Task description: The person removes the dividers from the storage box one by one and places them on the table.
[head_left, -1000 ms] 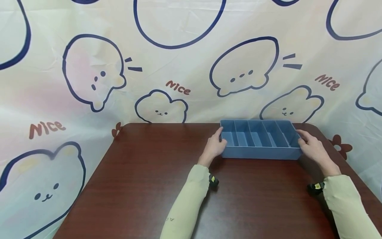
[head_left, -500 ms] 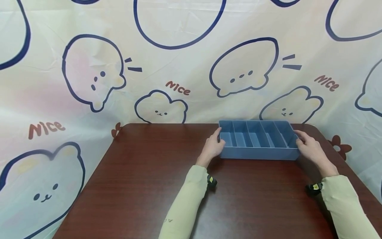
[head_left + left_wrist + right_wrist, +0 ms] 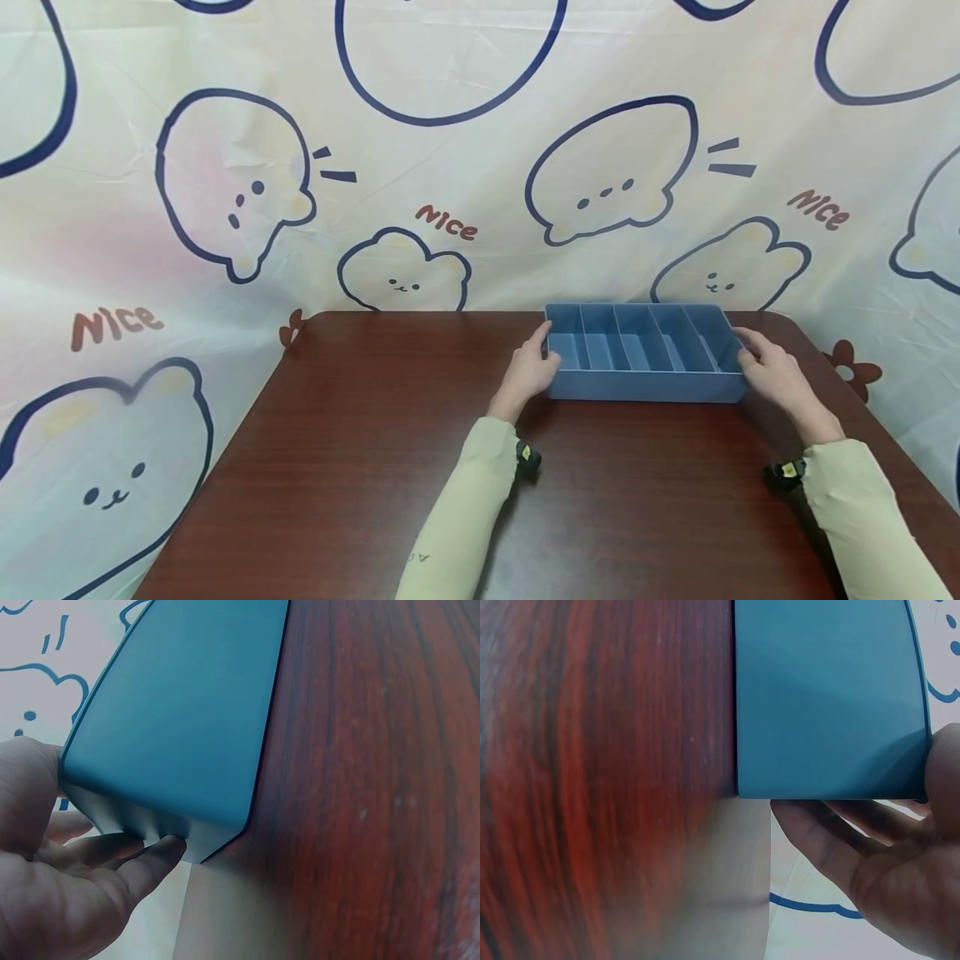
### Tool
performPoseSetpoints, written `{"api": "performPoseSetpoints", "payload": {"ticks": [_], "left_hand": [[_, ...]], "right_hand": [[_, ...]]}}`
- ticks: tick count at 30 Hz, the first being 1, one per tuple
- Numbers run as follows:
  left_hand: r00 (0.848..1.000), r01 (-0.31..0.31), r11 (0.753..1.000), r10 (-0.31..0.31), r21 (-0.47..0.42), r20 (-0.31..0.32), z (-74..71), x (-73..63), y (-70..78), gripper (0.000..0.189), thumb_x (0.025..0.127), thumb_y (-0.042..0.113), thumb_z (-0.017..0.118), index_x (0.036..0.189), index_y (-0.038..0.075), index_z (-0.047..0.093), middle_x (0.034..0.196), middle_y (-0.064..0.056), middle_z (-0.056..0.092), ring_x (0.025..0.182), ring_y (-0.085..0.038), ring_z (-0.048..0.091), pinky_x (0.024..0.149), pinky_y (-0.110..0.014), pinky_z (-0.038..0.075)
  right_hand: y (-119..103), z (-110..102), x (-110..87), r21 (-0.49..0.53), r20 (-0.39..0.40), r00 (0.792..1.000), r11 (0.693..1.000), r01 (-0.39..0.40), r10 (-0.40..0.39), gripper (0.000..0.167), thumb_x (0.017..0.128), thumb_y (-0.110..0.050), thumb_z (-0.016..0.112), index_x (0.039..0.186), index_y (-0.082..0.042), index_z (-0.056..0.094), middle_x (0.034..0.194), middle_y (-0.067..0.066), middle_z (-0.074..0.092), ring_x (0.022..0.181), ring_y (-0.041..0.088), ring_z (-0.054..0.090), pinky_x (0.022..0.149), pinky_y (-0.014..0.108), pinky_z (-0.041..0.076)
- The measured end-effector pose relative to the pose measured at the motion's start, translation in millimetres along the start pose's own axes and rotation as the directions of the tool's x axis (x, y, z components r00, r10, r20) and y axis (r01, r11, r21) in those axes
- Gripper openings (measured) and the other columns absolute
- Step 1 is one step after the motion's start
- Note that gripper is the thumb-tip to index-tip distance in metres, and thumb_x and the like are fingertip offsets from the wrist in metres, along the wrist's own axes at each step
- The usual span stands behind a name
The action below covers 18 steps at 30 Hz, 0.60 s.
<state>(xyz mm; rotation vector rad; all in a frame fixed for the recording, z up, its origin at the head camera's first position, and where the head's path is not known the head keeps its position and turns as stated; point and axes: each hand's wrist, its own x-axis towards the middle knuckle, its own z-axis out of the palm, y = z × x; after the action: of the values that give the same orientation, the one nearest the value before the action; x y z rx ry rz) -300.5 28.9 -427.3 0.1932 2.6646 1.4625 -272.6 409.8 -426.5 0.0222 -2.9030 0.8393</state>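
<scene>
A blue divided storage box (image 3: 645, 387) with several open compartments sits at the far right of the brown table. My left hand (image 3: 525, 372) holds its left end, with the thumb at the rim and the fingers (image 3: 154, 862) against the end wall. At the opposite end my right hand (image 3: 780, 379) grips in the same way, its thumb by the rim and its fingers (image 3: 817, 836) along the end wall. In both wrist views the box's long front side stands close against the tabletop. No contents show in the compartments.
The brown table (image 3: 360, 467) extends to the left and in front of the box. Behind it hangs a pale curtain (image 3: 480, 167) with cartoon outlines, reaching down to the table's back edge. Dark devices are worn on both wrists.
The box has slid slightly to the left and a touch nearer, both hands moving along with it. Their hold at the two ends looks the same.
</scene>
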Motion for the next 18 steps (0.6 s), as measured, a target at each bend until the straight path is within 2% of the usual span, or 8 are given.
{"api": "performPoseSetpoints", "payload": {"ticks": [7, 14, 18], "left_hand": [[1.000, -0.003, 1.000, 0.003, 0.004, -0.003, -2.8, -1.0, -3.9, 0.062, 0.096, 0.020, 0.047, 0.155, 0.028, 0.029, 0.156, -0.005, 0.040, 0.121, -0.026, 0.051, 0.101, -0.047, 0.045], [1.000, -0.004, 1.000, 0.004, -0.004, -0.004, -5.1, -0.5, -4.4, 0.062, 0.096, 0.020, 0.047, 0.155, 0.028, 0.029, 0.157, -0.006, 0.039, 0.129, -0.027, 0.050, 0.111, -0.052, 0.040], [1.000, -0.001, 1.000, 0.001, -0.001, -0.005, -5.6, -0.5, -5.1, 0.063, 0.095, 0.020, 0.048, 0.155, 0.028, 0.029, 0.157, -0.006, 0.039, 0.124, -0.027, 0.051, 0.107, -0.050, 0.043]], "right_hand": [[-0.6, 3.5, 1.2, -0.004, 0.005, 1.000, 1.000, -0.002, 0.002, 0.054, 0.102, -0.022, 0.029, 0.153, -0.002, 0.026, 0.139, 0.040, 0.042, 0.110, 0.048, 0.051, 0.076, 0.055, 0.044], [-5.2, 3.5, 1.4, 0.005, 0.008, 1.000, 1.000, -0.018, 0.018, 0.055, 0.102, -0.021, 0.029, 0.153, -0.001, 0.026, 0.142, 0.040, 0.039, 0.121, 0.055, 0.045, 0.088, 0.069, 0.041], [-6.3, 3.3, 1.1, 0.006, 0.013, 1.000, 1.000, -0.023, 0.022, 0.055, 0.102, -0.022, 0.028, 0.153, -0.002, 0.025, 0.143, 0.039, 0.038, 0.123, 0.056, 0.043, 0.090, 0.071, 0.040]]}}
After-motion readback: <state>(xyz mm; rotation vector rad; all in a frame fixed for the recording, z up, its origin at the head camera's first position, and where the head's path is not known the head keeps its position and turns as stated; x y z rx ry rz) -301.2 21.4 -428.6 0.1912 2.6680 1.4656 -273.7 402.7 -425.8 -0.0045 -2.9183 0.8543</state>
